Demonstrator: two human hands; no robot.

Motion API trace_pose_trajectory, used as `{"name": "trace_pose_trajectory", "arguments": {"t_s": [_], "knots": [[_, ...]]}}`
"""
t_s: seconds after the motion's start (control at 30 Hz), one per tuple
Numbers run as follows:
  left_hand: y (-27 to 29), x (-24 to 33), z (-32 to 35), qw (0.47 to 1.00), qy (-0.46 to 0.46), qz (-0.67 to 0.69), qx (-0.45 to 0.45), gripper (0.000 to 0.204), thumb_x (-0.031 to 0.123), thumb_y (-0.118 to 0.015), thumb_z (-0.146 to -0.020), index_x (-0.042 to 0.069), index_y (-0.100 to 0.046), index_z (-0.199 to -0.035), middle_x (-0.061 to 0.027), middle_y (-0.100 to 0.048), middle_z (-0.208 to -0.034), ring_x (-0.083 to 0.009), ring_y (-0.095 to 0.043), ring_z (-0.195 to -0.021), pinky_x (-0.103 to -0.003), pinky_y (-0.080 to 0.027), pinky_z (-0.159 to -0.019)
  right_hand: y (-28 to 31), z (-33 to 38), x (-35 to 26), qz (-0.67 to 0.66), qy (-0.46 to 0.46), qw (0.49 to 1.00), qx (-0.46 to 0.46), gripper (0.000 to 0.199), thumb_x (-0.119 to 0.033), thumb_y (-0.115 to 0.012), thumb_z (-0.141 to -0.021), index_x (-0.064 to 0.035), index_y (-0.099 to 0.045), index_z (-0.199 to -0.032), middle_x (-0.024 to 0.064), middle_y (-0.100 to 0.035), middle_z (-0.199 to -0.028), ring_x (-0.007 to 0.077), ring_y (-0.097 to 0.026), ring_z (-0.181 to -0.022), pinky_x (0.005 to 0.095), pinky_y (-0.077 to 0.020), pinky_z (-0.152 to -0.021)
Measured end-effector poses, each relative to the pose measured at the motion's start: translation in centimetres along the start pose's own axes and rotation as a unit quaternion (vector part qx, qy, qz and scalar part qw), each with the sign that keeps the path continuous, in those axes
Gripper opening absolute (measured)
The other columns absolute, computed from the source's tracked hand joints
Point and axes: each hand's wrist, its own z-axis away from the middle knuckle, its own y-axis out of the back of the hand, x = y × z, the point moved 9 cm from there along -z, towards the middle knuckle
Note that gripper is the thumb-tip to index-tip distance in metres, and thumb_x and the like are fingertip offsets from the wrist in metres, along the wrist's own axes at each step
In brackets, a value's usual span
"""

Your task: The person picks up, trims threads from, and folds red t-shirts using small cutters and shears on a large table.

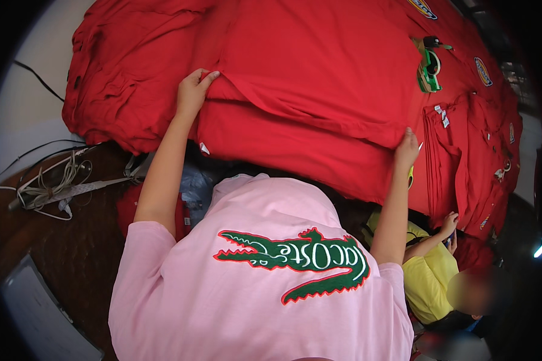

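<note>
Both hands grip a folded red garment lying crosswise between them. Left hand pinches its far-left fold; right hand clamps the near-right edge. A tape dispenser sits beyond the right hand.

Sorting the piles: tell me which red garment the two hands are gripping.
The big red garment spread flat in the middle: left hand pinches its folded edge, right hand its right end. The others lie crumpled far left and stacked far right.
</note>
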Motion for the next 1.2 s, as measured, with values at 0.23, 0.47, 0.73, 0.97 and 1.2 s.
{"name": "trace_pose_trajectory", "arguments": {"t_s": [0.23,0.47,0.73,0.97,1.2], "knots": [[0.3,0.1,-0.1,0.979,0.004,-0.151,0.134,0.045,0.045,-0.064,-0.101,0.002,-0.067,-0.086,-0.0247,-0.064,-0.075,-0.0443,-0.064,-0.069,-0.049,-0.049,-0.062,-1.3,1.5,-1.4,0.137,-0.033,0.984,0.110,0.047,-0.034,-0.055,-0.107,0.0102,-0.073,-0.106,0.0276,-0.073,-0.097,0.0400,-0.067,-0.084,0.0444,-0.0512,-0.079],[0.6,-0.2,-1.1,0.983,0.021,-0.154,0.101,0.050,0.051,-0.068,-0.098,0.002,-0.070,-0.089,-0.0229,-0.066,-0.072,-0.0388,-0.064,-0.063,-0.046,-0.049,-0.060,-1.7,0.0,0.7,0.043,-0.056,0.993,0.098,0.042,-0.028,-0.059,-0.105,0.0114,-0.072,-0.104,0.0252,-0.072,-0.085,0.0320,-0.063,-0.074,0.0418,-0.0495,-0.074],[1.1,0.9,-0.2,0.990,-0.049,-0.116,0.068,0.031,0.035,-0.078,-0.093,0.006,-0.069,-0.099,-0.0098,-0.069,-0.083,-0.0267,-0.066,-0.075,-0.039,-0.050,-0.070,0.2,2.9,-2.2,-0.038,0.015,0.988,0.149,0.019,-0.016,-0.074,-0.097,-0.0007,-0.073,-0.107,0.0072,-0.070,-0.095,0.0176,-0.064,-0.090,0.0311,-0.0493,-0.087],[-3.9,13.4,4.4,0.934,-0.324,-0.151,-0.013,0.028,0.021,-0.080,-0.087,0.009,-0.071,-0.110,-0.0077,-0.071,-0.110,-0.0271,-0.065,-0.107,-0.044,-0.043,-0.101,-5.3,5.7,-17.1,0.024,0.230,0.972,-0.050,0.022,-0.013,-0.073,-0.095,-0.0015,-0.069,-0.113,0.0135,-0.070,-0.102,0.0278,-0.067,-0.097,0.0373,-0.0528,-0.089],[-13.3,15.8,8.4,0.913,-0.325,-0.153,-0.192,0.029,0.018,-0.078,-0.087,0.011,-0.072,-0.115,-0.0067,-0.070,-0.109,-0.0273,-0.063,-0.108,-0.044,-0.039,-0.109,-14.4,8.1,-21.5,0.189,0.308,0.910,-0.202,0.032,-0.025,-0.073,-0.092,-0.0077,-0.069,-0.119,0.0160,-0.071,-0.103,0.0370,-0.067,-0.102,0.0480,-0.0467,-0.097]]}}
